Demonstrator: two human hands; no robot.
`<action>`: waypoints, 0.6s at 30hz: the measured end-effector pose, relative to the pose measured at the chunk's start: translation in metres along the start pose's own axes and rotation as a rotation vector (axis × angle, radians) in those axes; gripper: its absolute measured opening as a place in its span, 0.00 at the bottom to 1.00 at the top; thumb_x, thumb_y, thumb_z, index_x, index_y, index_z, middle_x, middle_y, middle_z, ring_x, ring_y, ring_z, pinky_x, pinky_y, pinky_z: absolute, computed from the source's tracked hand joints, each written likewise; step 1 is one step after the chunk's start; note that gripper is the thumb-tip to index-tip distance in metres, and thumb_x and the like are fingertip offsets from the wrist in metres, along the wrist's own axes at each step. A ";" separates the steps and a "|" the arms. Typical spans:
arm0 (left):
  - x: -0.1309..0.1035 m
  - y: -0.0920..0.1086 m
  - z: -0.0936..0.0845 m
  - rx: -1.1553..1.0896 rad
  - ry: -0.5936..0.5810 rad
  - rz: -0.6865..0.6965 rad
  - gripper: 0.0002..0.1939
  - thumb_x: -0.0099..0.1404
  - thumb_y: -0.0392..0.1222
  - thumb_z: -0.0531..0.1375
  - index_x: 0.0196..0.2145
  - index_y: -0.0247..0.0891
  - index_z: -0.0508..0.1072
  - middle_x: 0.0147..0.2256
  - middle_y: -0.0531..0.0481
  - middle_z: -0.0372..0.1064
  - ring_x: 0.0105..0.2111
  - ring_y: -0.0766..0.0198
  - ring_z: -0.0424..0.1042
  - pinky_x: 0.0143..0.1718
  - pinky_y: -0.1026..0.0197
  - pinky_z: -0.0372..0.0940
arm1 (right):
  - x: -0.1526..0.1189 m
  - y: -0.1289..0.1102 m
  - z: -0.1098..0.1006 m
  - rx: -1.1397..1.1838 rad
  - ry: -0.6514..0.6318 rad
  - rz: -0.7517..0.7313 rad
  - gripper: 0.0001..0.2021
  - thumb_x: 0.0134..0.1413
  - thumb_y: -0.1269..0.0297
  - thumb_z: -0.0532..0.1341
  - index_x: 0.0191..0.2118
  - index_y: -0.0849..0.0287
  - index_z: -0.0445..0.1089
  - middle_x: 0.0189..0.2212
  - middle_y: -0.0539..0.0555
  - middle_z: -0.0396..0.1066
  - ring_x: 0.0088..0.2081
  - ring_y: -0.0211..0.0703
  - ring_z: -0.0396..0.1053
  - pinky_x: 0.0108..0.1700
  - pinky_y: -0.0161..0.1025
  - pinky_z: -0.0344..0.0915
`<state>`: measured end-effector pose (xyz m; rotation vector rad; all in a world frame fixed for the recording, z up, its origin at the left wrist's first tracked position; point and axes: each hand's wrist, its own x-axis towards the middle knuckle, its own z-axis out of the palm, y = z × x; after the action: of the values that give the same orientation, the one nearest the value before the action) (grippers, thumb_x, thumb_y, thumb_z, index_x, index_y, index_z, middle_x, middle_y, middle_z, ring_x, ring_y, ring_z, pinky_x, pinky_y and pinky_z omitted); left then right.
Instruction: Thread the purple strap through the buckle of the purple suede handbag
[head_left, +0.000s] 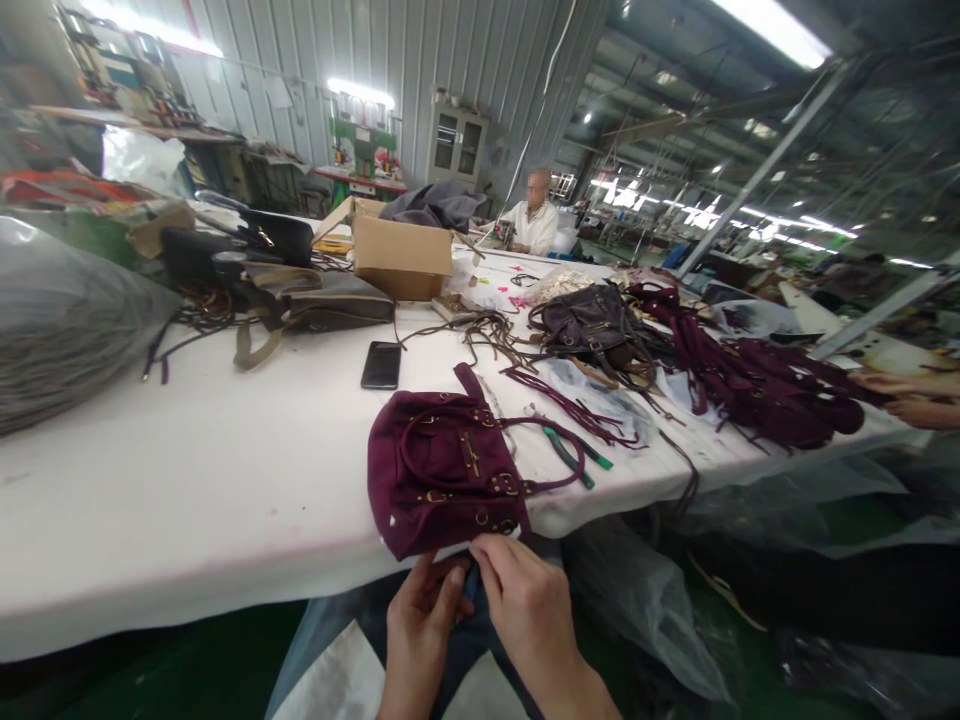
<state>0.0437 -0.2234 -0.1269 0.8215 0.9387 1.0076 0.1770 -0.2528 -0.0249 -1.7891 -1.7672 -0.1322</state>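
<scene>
Where the bag (442, 475) meets the roomy table's (225, 470) edge, left hand (421, 612) and right hand (529, 590) curl (hold unclear).

The handbag (446, 470) before you was plain burgundy with brass-toned fittings (471, 453); the loose cords (566, 404) near it were burgundy too. Your table covering (225, 480) was white, faintly marked. The hand tool (566, 457) showed 2 green handles. You had a black phone (381, 366), tan carton (401, 255) and dark grey cloth (431, 205). Your trousers (300, 640) were blue with 2 off-white patches (341, 680).
</scene>
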 end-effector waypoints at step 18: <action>0.017 0.004 0.015 0.098 0.046 0.062 0.24 0.64 0.62 0.72 0.38 0.35 0.82 0.27 0.49 0.76 0.25 0.62 0.68 0.28 0.62 0.66 | -0.007 -0.018 0.008 -0.168 0.081 -0.049 0.14 0.76 0.70 0.53 0.51 0.56 0.77 0.40 0.53 0.83 0.39 0.45 0.82 0.40 0.40 0.69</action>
<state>0.0601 -0.2075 -0.1218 0.9177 1.0130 1.0441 0.1565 -0.2561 -0.0282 -1.8297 -1.7874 -0.3778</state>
